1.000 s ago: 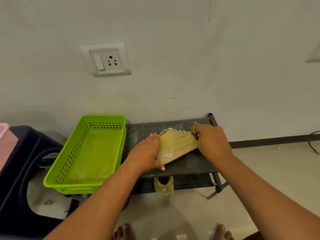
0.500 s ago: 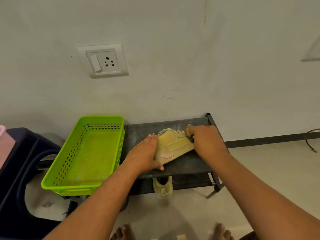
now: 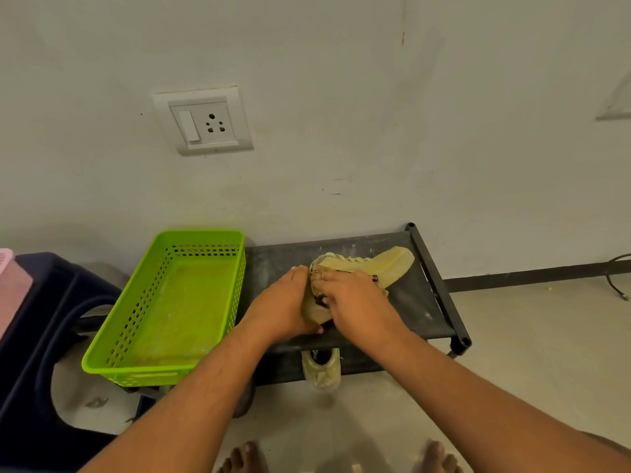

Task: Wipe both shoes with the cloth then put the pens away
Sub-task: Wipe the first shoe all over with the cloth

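1. We see the yellow shoe [image 3: 386, 266] on the rack's top shelf [image 3: 416, 312], with its toe toward the back right corner.
2. The left hand [image 3: 283, 303] grips its heel end.
3. The right hand [image 3: 353, 298], touching the left, holds the cloth [image 3: 375, 279] against it.
4. The second shoe [image 3: 321, 368] sits under the front edge.

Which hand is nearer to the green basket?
Left. The left hand grips the shoe at its heel, just right of the green basket; the right hand lies on the shoe, farther right.
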